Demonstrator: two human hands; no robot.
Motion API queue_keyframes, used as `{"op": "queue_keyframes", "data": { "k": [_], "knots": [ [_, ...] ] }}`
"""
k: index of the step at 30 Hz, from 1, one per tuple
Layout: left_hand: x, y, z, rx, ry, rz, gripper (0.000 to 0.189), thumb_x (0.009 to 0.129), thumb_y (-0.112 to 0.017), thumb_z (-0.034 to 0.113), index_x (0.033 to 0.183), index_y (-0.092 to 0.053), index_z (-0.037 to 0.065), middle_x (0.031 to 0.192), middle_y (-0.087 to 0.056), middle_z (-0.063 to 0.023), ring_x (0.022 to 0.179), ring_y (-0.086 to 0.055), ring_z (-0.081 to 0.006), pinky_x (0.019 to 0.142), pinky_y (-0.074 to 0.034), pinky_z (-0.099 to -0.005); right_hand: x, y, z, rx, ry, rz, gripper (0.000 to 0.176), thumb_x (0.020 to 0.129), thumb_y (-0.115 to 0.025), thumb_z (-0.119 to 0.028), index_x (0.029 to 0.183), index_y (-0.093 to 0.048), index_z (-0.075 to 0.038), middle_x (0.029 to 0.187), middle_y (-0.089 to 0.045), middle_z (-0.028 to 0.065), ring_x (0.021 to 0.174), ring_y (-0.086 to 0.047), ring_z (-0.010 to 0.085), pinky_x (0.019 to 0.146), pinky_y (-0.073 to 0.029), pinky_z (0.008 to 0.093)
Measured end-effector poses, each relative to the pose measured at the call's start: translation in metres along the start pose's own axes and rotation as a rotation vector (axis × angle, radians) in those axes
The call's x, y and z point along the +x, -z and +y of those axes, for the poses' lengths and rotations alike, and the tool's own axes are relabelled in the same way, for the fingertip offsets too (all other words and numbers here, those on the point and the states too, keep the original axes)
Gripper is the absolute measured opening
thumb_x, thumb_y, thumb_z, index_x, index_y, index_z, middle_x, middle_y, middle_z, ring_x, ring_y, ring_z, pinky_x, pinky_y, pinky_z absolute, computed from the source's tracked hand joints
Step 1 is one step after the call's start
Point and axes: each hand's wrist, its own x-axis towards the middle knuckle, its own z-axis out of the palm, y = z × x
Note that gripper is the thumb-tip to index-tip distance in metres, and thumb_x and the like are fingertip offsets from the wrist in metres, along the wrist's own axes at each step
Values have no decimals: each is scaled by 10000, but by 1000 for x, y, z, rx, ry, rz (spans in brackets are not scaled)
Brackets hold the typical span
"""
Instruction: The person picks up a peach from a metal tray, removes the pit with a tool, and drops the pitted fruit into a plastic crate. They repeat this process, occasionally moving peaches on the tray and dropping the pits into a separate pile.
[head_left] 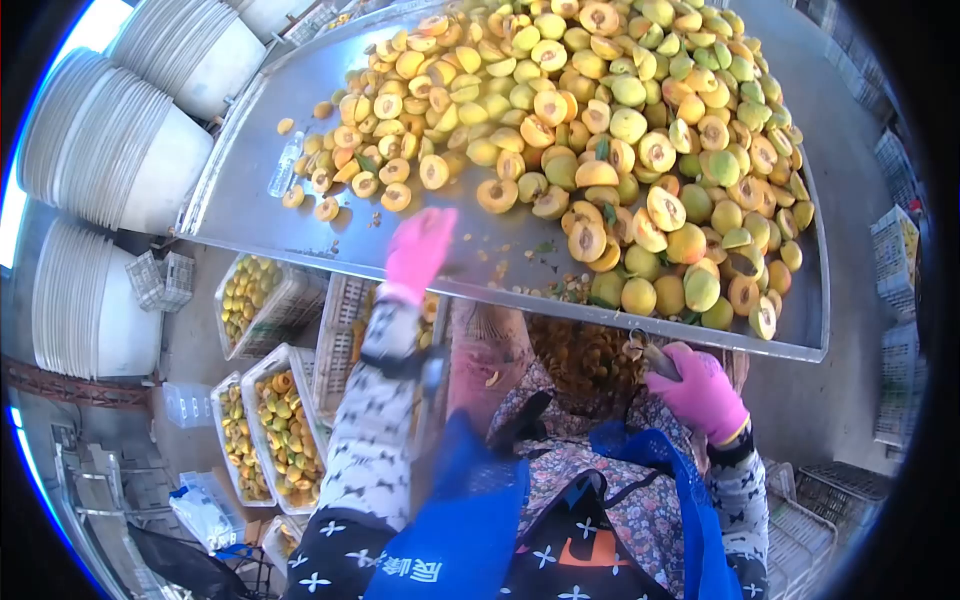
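My left hand (418,250), in a pink glove, is over the near edge of the metal table (340,235), close to several halved yellow peaches (396,196). Its fingers are smeared by motion, so what they hold, if anything, does not show. The pink-gloved right hand (705,392) is closed around the grey handle of a small pitting tool (660,362), just below the table's front edge. A little metal loop seems to form the tool's tip. To the right on the table lies a big heap of whole and halved peaches (640,150), many halves with stones showing.
A clear plastic bottle (286,165) lies at the table's left side. Crates of peaches (285,430) stand on the floor to the left, near stacked white tubs (110,140). Below the table edge, between my arms, is a pile of brown peach stones (590,365).
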Motion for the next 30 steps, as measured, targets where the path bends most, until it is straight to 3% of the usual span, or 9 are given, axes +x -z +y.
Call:
{"op": "queue_keyframes", "data": {
  "k": [3,7,10,12,17,19,21,23,30],
  "knots": [
    [59,-83,14,346,71,92,630,866,-663,503,1259,-595,16,1259,-588,-263,1126,-556,-423,1027,-406,-496,-15,7,-19,60,-76,-121,280,827,-730,-242,966,-607,-32,781,-623,180,758,-631,377,670,-486,417],
    [58,-119,26,-40,46,194,600,791,-765,370,1240,-583,17,1208,-604,-197,1044,-600,-345,947,-466,-428,-27,-9,-3,-196,14,-89,295,823,-743,-258,986,-638,-36,767,-644,152,712,-656,321,684,-519,384],
    [40,-104,19,-389,-3,102,449,810,-751,178,1194,-581,19,1175,-606,-160,1009,-612,-240,781,-560,-341,-6,-10,-34,307,-156,-7,288,827,-743,-217,1024,-650,-29,760,-664,110,701,-667,211,671,-524,352],
    [18,-86,29,-669,24,-76,410,836,-733,160,1192,-586,19,1152,-628,-129,977,-626,-214,804,-556,-329,16,-10,-57,568,-216,5,251,831,-747,-177,1013,-663,-26,725,-640,29,658,-615,99,610,-499,290],
    [-77,-71,105,-1285,-35,-336,278,886,-675,47,1158,-617,34,1125,-647,-103,1046,-625,-202,891,-525,-332,71,-46,-80,828,100,261,237,857,-730,-125,1071,-653,-58,806,-638,-12,674,-577,64,607,-468,238],
    [-109,-85,128,-971,-245,-158,276,925,-638,75,1196,-595,45,1161,-631,-115,1106,-598,-219,942,-503,-361,77,-63,-83,996,218,326,213,899,-693,-68,1100,-626,-50,817,-614,-20,637,-540,34,555,-426,191],
    [-129,-90,144,-1157,-231,-195,284,963,-591,107,1241,-566,57,1201,-612,-123,1156,-571,-233,982,-483,-384,61,-58,-88,909,173,361,238,888,-705,-79,1113,-633,-44,844,-630,-7,671,-562,48,593,-457,208],
    [-137,-88,154,-1817,44,-450,301,1001,-534,143,1293,-530,72,1245,-589,-129,1196,-545,-246,1010,-464,-402,51,-44,-94,768,161,412,291,866,-723,-120,1134,-638,-46,866,-651,31,733,-601,91,654,-490,246],
    [-143,-78,161,-1371,-186,-344,307,1023,-483,132,1301,-517,5,1288,-581,-94,1172,-561,-189,1009,-450,-330,50,-31,-74,214,336,566,328,808,-749,-209,1091,-650,-75,918,-685,159,851,-657,351,728,-530,420]
  ]
}}
